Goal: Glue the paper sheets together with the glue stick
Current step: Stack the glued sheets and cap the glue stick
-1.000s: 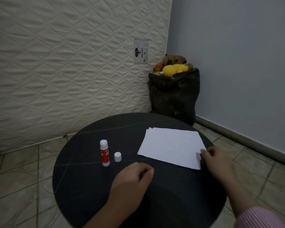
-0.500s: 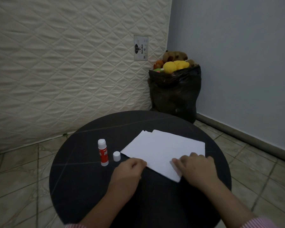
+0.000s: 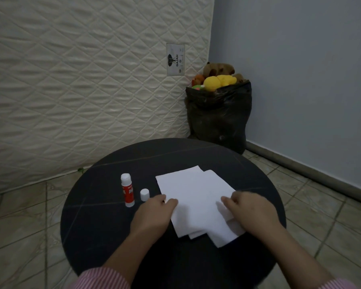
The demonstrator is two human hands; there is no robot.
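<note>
A small stack of white paper sheets [image 3: 194, 197] lies fanned out on the round black table [image 3: 104, 226]. My left hand [image 3: 152, 213] rests with curled fingers on the stack's left edge. My right hand [image 3: 250, 211] presses down on the right side of the sheets, its fingers on the paper. A red and white glue stick [image 3: 127, 189] stands upright and uncapped to the left of the paper. Its small white cap [image 3: 144, 194] stands beside it, just beyond my left hand.
A quilted mattress [image 3: 81, 90] leans against the wall behind the table. In the corner sits a black bag [image 3: 218, 119] filled with stuffed toys. Tiled floor surrounds the table on both sides.
The paper stack has been pulled toward me and turned, its sheets fanning apart. My left hand went from the bare table onto the stack's edge; my right hand slid left with the sheets.
</note>
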